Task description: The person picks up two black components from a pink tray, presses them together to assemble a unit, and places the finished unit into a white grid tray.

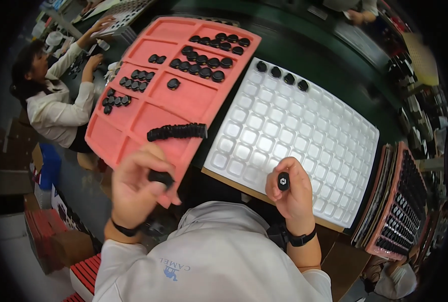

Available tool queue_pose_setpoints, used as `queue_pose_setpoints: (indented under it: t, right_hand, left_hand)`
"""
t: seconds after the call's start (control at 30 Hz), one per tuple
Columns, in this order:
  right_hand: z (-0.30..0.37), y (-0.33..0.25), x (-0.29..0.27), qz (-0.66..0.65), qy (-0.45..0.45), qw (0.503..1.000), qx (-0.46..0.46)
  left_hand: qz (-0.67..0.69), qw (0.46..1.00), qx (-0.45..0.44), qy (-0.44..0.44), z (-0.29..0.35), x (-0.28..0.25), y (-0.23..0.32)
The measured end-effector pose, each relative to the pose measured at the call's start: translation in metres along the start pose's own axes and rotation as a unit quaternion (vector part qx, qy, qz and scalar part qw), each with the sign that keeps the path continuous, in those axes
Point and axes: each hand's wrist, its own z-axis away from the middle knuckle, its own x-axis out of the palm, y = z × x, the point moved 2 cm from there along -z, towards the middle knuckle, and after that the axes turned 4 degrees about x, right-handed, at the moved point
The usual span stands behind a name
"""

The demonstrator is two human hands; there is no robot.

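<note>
My left hand (138,183) pinches a small black rounded part (161,178) between thumb and fingers, just over the near edge of the pink compartment tray (186,91). In my right hand (295,194) is another small black part (283,181), oval at its face with a white mark. That hand is above the near edge of the silvery-white blister tray (264,128), whose square pockets run in rows. Several black parts (290,78) sit along its far left edge. A tight row of black parts (176,132) lies in the pink tray, close beyond my left hand.
More black parts (204,65) lie grouped in the pink tray's other compartments. At the right leans a stack of trays with a filled pink tray (397,211). A co-worker (55,100) works at the left bench. Another person's hand (355,17) shows at the far right.
</note>
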Motion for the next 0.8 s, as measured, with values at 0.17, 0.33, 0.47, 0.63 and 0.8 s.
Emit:
queue_pose_setpoints:
  t: [0.17, 0.33, 0.47, 0.63, 0.8]
  right_hand:
    - [0.006, 0.011, 0.002, -0.144, -0.041, 0.988, 0.025]
    - [0.018, 0.028, 0.002, -0.13, -0.027, 0.991, 0.008]
    - [0.027, 0.037, 0.001, -0.131, -0.012, 0.991, -0.011]
    - [0.036, 0.038, 0.006, 0.038, 0.035, 0.994, -0.099]
    - [0.045, 0.035, 0.017, 0.205, 0.065, 0.955, -0.206]
  left_hand:
    - [0.104, 0.982, -0.149, -0.056, 0.015, 0.049, -0.051]
    - [0.171, 0.964, -0.198, -0.037, 0.019, 0.067, -0.067]
    - [0.199, 0.947, -0.242, -0.075, 0.028, 0.066, -0.083]
    - [0.108, 0.983, -0.08, -0.122, 0.037, 0.068, -0.106]
    - [0.056, 0.985, 0.015, -0.162, 0.041, 0.07, -0.106]
